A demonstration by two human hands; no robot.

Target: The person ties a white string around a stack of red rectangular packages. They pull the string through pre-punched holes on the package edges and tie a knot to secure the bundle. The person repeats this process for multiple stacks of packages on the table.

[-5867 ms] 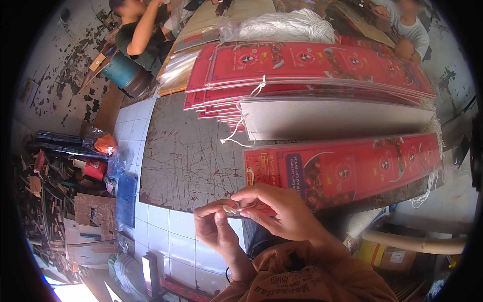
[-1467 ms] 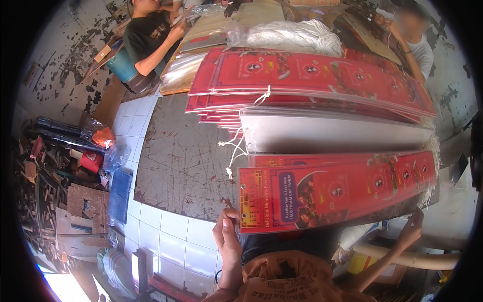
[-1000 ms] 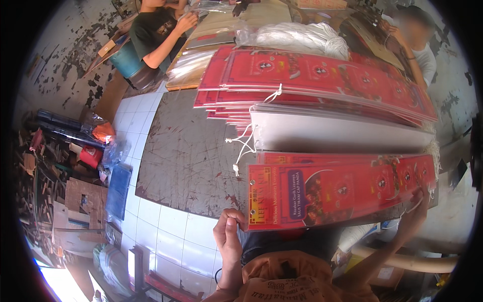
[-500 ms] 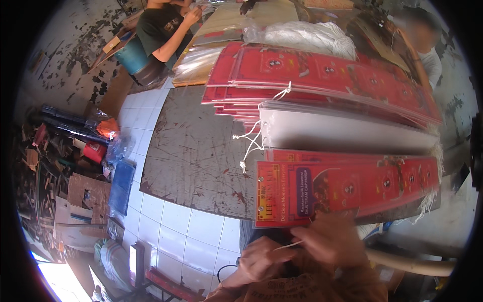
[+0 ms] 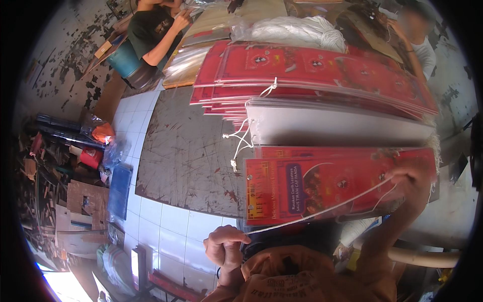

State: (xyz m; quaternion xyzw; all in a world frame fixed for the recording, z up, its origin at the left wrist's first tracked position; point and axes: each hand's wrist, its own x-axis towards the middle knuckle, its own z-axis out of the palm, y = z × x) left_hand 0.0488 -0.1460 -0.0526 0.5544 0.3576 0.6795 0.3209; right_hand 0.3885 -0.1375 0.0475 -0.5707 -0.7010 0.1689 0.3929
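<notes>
Here, a white string (image 5: pixel 322 212) is held stretched between the two hands, running across the front of a red printed card (image 5: pixel 332 183) that lies in a clear sleeve at the near edge of the dark, scratched tabletop (image 5: pixel 186 156). The left hand (image 5: pixel 225 246) is seen low in the view, just below the card's left end, its grip clenched on the string's near end between thumb and bent fingers. The right hand (image 5: pixel 410 177) is raised over the card's right end, and its grip is closed on the far end of the string, where a small loop hangs.

Beyond the card, a white sheet (image 5: pixel 342 132) is laid, and behind that a tall stack of red cards (image 5: pixel 312 75) is piled, with knotted white cords (image 5: pixel 241 141) hanging off its left edge. A bundle of white cord (image 5: pixel 297 31) rests at the back. Two other people are seated at the far side, one at the upper left (image 5: pixel 151 30) and one at the upper right (image 5: pixel 417 40). White floor tiles (image 5: pixel 151 221) are seen to the left of the tabletop.
</notes>
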